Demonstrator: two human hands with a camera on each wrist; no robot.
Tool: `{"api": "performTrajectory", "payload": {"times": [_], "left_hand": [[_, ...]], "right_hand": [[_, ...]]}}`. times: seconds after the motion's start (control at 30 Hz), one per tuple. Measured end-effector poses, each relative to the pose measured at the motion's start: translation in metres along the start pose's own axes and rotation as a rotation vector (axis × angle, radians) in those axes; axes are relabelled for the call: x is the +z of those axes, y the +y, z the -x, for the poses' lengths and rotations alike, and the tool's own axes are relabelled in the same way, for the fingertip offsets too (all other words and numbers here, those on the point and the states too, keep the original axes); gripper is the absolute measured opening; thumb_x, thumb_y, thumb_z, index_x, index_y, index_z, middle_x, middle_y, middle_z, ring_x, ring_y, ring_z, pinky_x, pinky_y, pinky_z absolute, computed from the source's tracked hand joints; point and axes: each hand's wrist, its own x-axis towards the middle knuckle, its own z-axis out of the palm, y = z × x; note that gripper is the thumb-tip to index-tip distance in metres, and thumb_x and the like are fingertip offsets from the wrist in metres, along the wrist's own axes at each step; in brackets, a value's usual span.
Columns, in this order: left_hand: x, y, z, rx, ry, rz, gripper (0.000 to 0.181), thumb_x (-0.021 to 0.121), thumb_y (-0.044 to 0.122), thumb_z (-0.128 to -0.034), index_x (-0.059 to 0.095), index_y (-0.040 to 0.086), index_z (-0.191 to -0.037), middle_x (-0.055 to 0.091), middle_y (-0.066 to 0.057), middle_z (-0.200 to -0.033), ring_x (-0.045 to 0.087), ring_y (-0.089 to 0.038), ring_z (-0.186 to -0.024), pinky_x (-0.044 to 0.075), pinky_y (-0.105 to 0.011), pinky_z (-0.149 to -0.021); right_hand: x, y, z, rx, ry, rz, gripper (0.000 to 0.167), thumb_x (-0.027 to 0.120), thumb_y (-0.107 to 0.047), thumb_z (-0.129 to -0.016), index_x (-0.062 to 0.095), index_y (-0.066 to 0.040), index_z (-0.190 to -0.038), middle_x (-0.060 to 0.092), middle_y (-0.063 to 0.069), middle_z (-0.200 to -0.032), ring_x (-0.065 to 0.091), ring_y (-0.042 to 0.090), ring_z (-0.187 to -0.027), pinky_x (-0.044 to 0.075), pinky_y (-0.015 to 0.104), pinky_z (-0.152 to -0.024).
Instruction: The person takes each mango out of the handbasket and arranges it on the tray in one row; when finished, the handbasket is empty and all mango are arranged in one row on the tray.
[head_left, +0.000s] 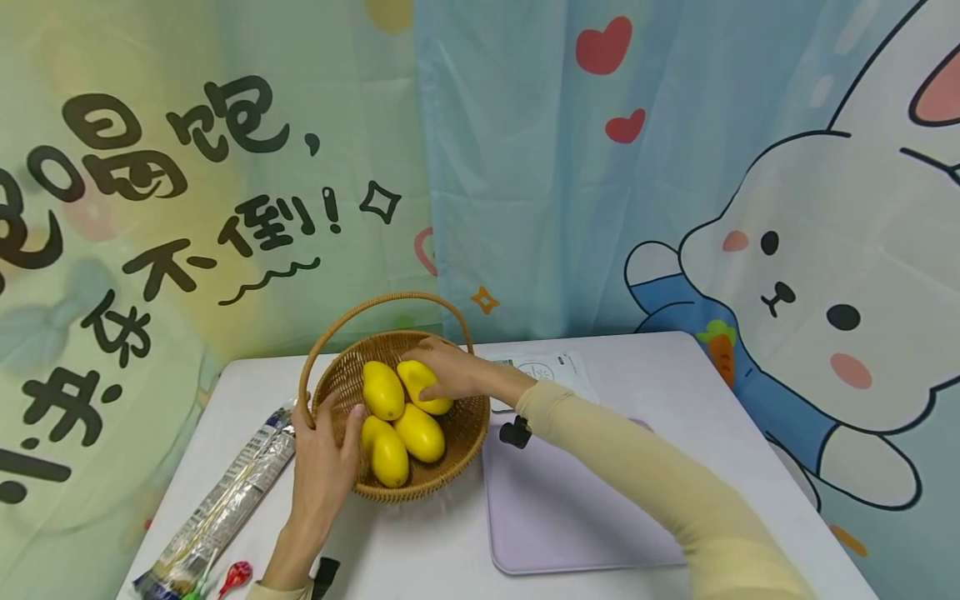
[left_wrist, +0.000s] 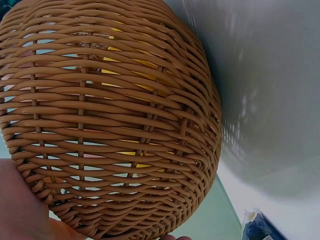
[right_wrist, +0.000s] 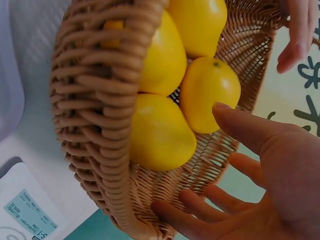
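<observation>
Several yellow mangoes (head_left: 383,392) lie in a round wicker basket (left_wrist: 110,115) with an arched handle (head_left: 405,295). My left hand (head_left: 326,458) grips the left rim of the basket, thumb on the inner side. Over the far right part of the basket is my right hand (head_left: 450,367), beside the upper right mango (head_left: 420,385). In the right wrist view the fingers (right_wrist: 200,210) are spread, and the thumb reaches toward a mango (right_wrist: 207,95); whether it touches cannot be told. The basket wall hides most of the left hand in the left wrist view.
Right of the basket lies a pale purple tray (head_left: 577,508), with a white labelled packet (head_left: 555,371) behind it. A long silver packet (head_left: 225,500) and a red lollipop (head_left: 236,575) lie at the left. Printed curtains (head_left: 495,167) hang behind the white table.
</observation>
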Motion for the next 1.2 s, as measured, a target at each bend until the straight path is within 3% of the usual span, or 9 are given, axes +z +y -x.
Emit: {"api": "performTrajectory", "payload": {"times": [0.27, 0.4, 0.8, 1.2], "left_hand": [[-0.001, 0.002, -0.001, 0.004, 0.000, 0.003, 0.061, 0.050, 0.047, -0.1051, 0.047, 0.003, -0.148, 0.016, -0.026, -0.164, 0.040, -0.053, -0.139, 0.044, -0.068, -0.102], [-0.002, 0.002, -0.001, 0.001, 0.000, 0.003, 0.062, 0.050, 0.047, -0.1051, 0.047, 0.003, -0.148, 0.016, -0.026, -0.164, 0.040, -0.053, -0.139, 0.045, -0.068, -0.101], [-0.002, 0.003, -0.002, -0.012, -0.018, -0.006, 0.064, 0.049, 0.049, -0.1051, 0.045, 0.002, -0.149, 0.014, -0.028, -0.165, 0.040, -0.053, -0.139, 0.046, -0.067, -0.101], [0.000, 0.000, 0.000, -0.028, -0.025, -0.006, 0.064, 0.049, 0.048, -0.1050, 0.044, 0.004, -0.150, 0.014, -0.030, -0.164, 0.041, -0.055, -0.138, 0.045, -0.068, -0.102]], "right_hand": [[0.002, 0.005, -0.013, 0.074, -0.061, 0.002, 0.071, 0.072, -0.024, -0.096, 0.038, -0.014, -0.157, 0.037, 0.011, -0.162, 0.024, 0.030, -0.154, 0.036, 0.050, -0.119], [0.004, 0.006, -0.016, 0.090, -0.088, -0.005, 0.071, 0.073, -0.024, -0.095, 0.039, -0.017, -0.157, 0.038, 0.010, -0.162, 0.026, 0.029, -0.154, 0.042, 0.048, -0.114], [0.014, 0.006, -0.023, 0.139, -0.112, 0.021, 0.075, 0.074, -0.026, -0.095, 0.035, -0.020, -0.159, 0.028, 0.018, -0.164, 0.034, 0.030, -0.150, 0.047, 0.045, -0.110], [0.027, 0.011, -0.026, 0.104, -0.101, 0.069, 0.078, 0.074, -0.019, -0.094, 0.033, -0.021, -0.160, 0.035, 0.016, -0.161, 0.038, 0.029, -0.147, 0.046, 0.042, -0.111]]}}
